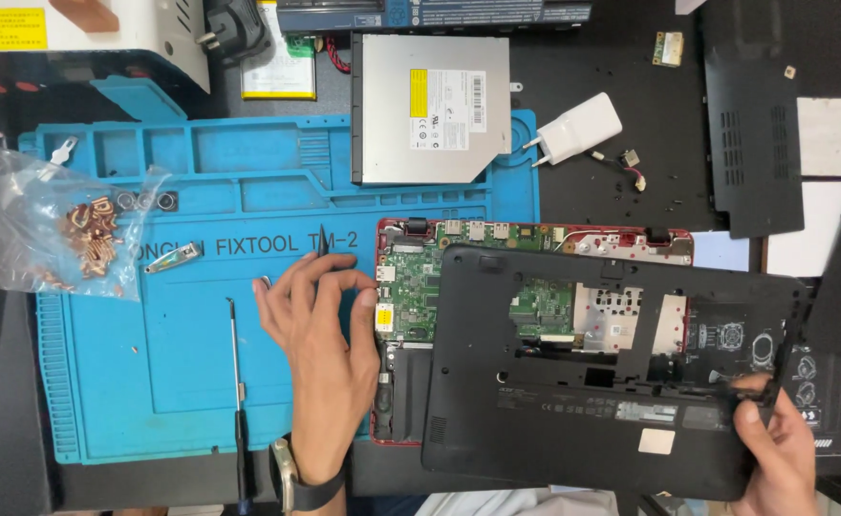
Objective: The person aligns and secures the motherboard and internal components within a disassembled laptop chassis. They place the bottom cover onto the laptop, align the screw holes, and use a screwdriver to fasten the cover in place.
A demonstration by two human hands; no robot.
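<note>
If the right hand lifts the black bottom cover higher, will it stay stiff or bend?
The black bottom cover looks thin, wide plastic with large cut-outs, so it probably flexes. The right hand holds only one corner, so it may sag or twist.

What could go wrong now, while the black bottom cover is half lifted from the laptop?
1. The right hand holds the black bottom cover by one corner only; it might flex or slip onto the exposed green circuit board.
2. The left hand pinches a thin dark tool close to that board; a slip could scratch parts.
3. The white charger plug and small loose parts lie near; a sweep of the cover could knock them away.
</note>
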